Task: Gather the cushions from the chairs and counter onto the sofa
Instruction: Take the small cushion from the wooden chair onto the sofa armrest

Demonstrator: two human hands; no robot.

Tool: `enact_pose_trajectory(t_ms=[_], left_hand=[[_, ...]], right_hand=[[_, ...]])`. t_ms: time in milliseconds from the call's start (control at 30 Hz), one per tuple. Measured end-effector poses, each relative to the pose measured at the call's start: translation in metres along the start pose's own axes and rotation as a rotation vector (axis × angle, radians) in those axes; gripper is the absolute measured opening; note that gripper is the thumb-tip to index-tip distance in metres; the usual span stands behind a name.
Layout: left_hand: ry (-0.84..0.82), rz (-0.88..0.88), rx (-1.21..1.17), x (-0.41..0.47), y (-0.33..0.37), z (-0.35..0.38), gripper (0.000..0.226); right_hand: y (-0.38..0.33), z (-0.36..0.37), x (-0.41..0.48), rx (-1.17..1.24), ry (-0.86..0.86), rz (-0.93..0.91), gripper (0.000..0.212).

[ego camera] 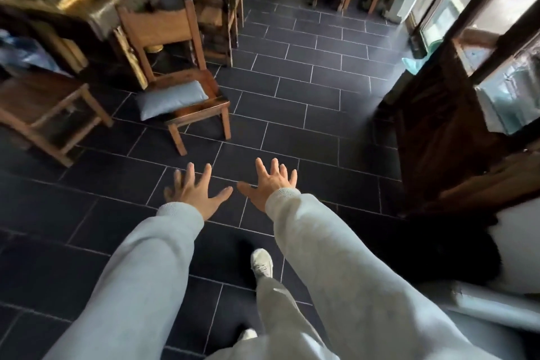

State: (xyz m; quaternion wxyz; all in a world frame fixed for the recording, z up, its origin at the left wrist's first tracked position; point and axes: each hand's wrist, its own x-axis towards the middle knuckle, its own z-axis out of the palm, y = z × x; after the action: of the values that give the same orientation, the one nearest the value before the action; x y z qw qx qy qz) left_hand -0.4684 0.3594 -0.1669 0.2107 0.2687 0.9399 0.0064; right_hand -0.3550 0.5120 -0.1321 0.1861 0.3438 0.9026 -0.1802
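Bare left hand (196, 194) and right hand (269, 184) spread fingers wide, holding nothing.

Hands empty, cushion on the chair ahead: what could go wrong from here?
The light blue cushion overhangs the seat edge of the wooden chair; a clumsy touch could tip it onto the tiled floor. The left hand and right hand, both open, are well short of it, and the chair's front legs stand near the path of the shoe: a possible trip.
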Motion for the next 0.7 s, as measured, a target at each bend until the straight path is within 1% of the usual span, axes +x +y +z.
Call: enact_pose_trajectory(t_ms=[200, 333, 500, 700], left_hand=[[-0.022, -0.121, -0.064, 0.062, -0.015, -0.026, 0.095], [-0.03, -0.157, -0.062, 0.105, -0.015, -0.051, 0.095], [-0.005, -0.202, -0.117, 0.156, -0.011, -0.076, 0.094], [-0.024, -0.232, -0.136, 0.2, -0.012, -0.095, 0.092]], right_hand=[[-0.024, -0.031, 0.079, -0.03, -0.03, -0.084, 0.085], [-0.033, -0.056, 0.134, -0.024, -0.032, -0.11, 0.085], [-0.042, -0.085, 0.196, -0.071, -0.035, -0.147, 0.084], [-0.06, -0.107, 0.252, -0.106, -0.065, -0.157, 0.084]])
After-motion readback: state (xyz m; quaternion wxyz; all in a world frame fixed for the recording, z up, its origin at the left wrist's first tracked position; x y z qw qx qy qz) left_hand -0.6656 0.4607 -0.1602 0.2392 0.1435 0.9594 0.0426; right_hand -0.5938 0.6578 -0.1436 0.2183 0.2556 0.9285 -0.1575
